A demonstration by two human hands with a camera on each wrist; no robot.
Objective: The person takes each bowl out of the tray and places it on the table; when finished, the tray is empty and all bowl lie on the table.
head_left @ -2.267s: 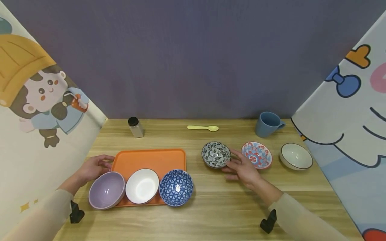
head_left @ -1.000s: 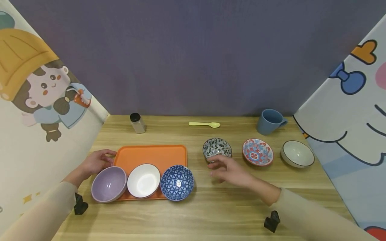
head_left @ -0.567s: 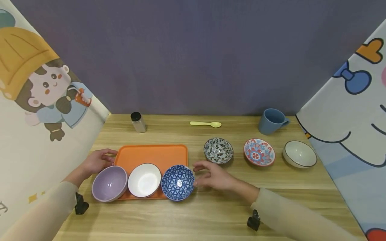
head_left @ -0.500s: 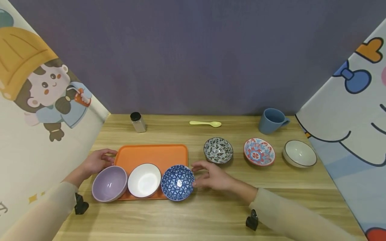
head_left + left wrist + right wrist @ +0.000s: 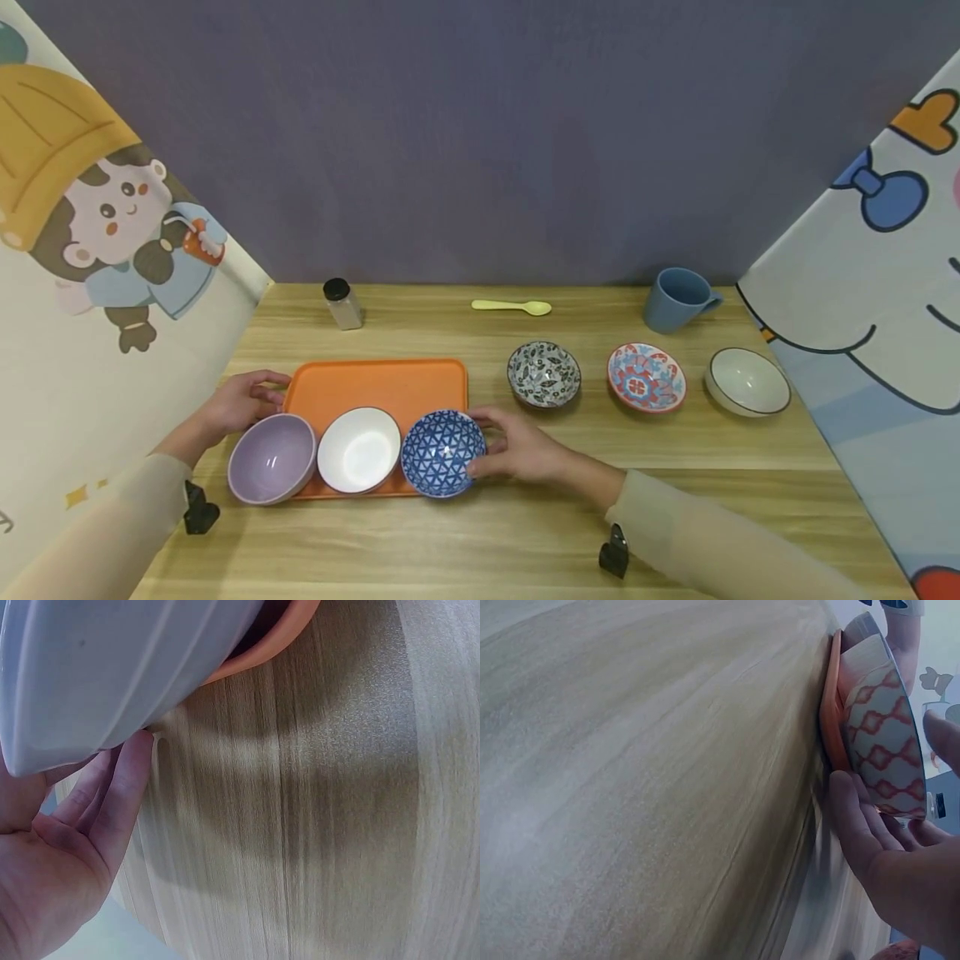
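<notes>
An orange tray (image 5: 375, 381) carries a purple bowl (image 5: 272, 458), a white bowl (image 5: 359, 451) and a blue triangle-patterned bowl (image 5: 442, 454) in a row along its near side. My left hand (image 5: 242, 404) is beside the purple bowl at the tray's left edge, its fingers loosely bent. The left wrist view has its fingertips (image 5: 137, 750) right under that bowl's side. At the blue bowl, my right hand (image 5: 528, 450) has its thumb over the rim. In the right wrist view its fingers (image 5: 847, 802) meet the tray's edge below the bowl, while the thumb stands apart.
Right of the tray are a black-and-white leaf bowl (image 5: 543, 375), a red-and-blue patterned dish (image 5: 647, 377) and a dark-rimmed white bowl (image 5: 747, 382). A blue mug (image 5: 678, 301), a yellow spoon (image 5: 512, 307) and a black-capped jar (image 5: 343, 305) stand or lie farther back.
My right hand has moved left from beside the leaf bowl to the blue bowl, and its thumb now lies over the rim. My left hand stays by the purple bowl.
</notes>
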